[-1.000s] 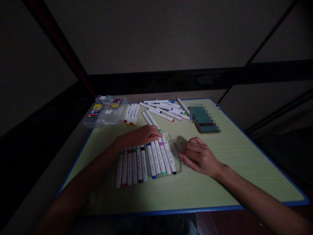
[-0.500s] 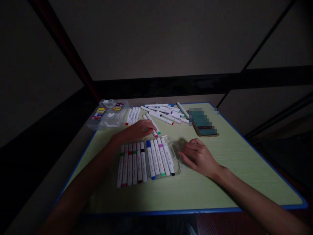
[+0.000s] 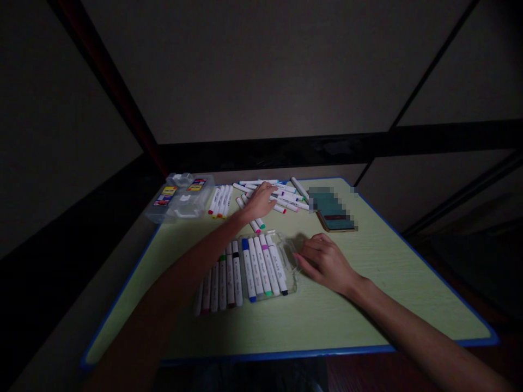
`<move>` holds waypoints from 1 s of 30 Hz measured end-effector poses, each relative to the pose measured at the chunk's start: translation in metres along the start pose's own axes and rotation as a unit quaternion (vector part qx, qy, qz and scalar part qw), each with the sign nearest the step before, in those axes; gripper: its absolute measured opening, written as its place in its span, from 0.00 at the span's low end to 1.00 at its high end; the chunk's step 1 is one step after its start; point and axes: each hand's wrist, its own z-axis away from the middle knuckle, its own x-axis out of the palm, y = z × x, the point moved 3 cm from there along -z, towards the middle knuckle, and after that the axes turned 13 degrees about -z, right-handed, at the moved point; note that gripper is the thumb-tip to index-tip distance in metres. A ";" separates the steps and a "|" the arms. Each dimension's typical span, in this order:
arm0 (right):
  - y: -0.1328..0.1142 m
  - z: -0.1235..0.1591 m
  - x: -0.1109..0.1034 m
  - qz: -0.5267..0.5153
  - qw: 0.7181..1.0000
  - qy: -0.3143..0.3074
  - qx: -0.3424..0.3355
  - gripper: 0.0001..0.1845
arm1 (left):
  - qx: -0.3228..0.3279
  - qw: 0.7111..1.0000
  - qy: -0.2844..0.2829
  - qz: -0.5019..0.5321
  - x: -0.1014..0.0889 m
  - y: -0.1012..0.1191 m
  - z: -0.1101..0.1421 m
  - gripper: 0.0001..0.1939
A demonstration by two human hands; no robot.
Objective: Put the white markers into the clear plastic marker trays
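My left hand (image 3: 261,201) reaches over a loose pile of white markers (image 3: 288,204) at the back of the table. Its fingers point down onto the pile with the thumb apart, and I see no marker gripped in them. My right hand (image 3: 327,262) rests on the table with curled fingers, the thumb side at the right edge of a clear plastic case (image 3: 293,279). In that case lies a row of markers (image 3: 265,267) with coloured ends. More markers (image 3: 220,283) lie side by side to its left, partly hidden by my left forearm. Two markers (image 3: 254,219) lie under my left wrist.
A second clear case (image 3: 190,202) with colourful labels stands at the back left. Beside it are several markers (image 3: 220,200) in a row. A phone (image 3: 335,212), its screen blurred out, lies at the right. The table has a blue edge (image 3: 281,356).
My left hand has moved away from the two markers near the case, forward and right onto the pile. My right hand stays at the case edge. The view has shifted slightly.
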 end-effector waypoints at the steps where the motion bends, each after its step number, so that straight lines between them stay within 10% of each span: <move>1: 0.000 0.000 0.000 0.001 1.000 -0.001 0.001 0.18 | -0.001 1.000 -0.008 -0.018 0.005 0.001 -0.002 0.19; 11: 0.000 -0.001 0.001 0.000 1.000 -0.010 -0.001 0.19 | 0.038 0.994 -0.063 -0.076 0.026 -0.007 0.003 0.21; 22: -0.001 -0.001 -0.001 0.001 1.000 -0.014 -0.003 0.19 | 0.007 1.000 -0.021 -0.002 -0.010 -0.058 0.007 0.10; 30: 0.000 -0.001 0.000 0.003 1.000 -0.025 -0.001 0.20 | 0.071 0.992 -0.105 -0.020 -0.015 -0.031 0.050 0.08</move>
